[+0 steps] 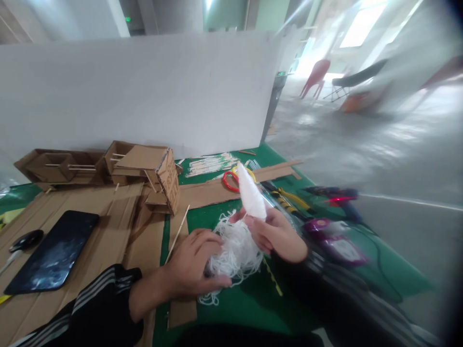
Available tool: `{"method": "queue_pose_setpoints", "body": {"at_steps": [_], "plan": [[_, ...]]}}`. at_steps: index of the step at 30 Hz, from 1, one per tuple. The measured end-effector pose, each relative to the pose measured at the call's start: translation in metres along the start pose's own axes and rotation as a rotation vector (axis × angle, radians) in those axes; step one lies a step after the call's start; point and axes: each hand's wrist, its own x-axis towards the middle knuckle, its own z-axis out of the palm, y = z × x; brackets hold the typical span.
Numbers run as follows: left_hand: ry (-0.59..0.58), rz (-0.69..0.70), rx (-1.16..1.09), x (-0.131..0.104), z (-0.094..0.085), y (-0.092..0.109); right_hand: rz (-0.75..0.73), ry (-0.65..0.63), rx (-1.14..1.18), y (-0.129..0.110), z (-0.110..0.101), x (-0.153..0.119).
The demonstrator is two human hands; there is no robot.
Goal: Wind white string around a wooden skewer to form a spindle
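Wound white yarn (pixel 252 196), tapered in form, is located in the right hand (pixel 277 233), which pinches its lower end between thumb and fingers. Its long axis runs upward and slightly left, narrow tip uppermost. Loose white yarn (pixel 235 246) lies tangled on the green desk (pixel 224 313), below and to the left of the wound piece. The left hand (pixel 193 260) is spread at the left side of this heap, thumb and fingers apart; the right hand is nearer to the wound piece.
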Motion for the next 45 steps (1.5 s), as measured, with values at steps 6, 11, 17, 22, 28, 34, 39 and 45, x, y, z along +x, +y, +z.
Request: {"method": "queue_pose_setpoints", "body": {"at_steps": [6, 11, 17, 22, 28, 34, 39, 45], "plan": [[-0.17, -0.292, 0.165, 0.004, 0.006, 0.001, 0.008, -0.17, 0.207, 0.003, 0.002, -0.001], [0.006, -0.05, 0.251, 0.001, 0.006, -0.001, -0.023, -0.217, 0.26, 0.002, 0.001, -0.001], [0.171, 0.288, 0.309, 0.003, -0.003, 0.0, 0.021, -0.154, 0.344, 0.0, -0.003, 0.005], [0.21, 0.383, 0.366, 0.005, -0.007, 0.004, 0.027, -0.089, 0.374, -0.004, -0.004, 0.009], [0.137, 0.402, 0.303, 0.003, -0.006, 0.004, 0.037, -0.085, 0.365, -0.006, -0.003, 0.007], [0.045, 0.326, 0.381, 0.0, -0.007, 0.005, 0.012, -0.014, 0.366, -0.017, -0.007, 0.007], [-0.004, 0.184, 0.449, 0.002, -0.006, 0.009, -0.045, 0.031, 0.331, -0.029, -0.014, 0.005], [-0.119, -0.063, 0.362, 0.006, -0.011, 0.011, -0.099, 0.062, 0.284, -0.047, -0.021, 0.001]]}}
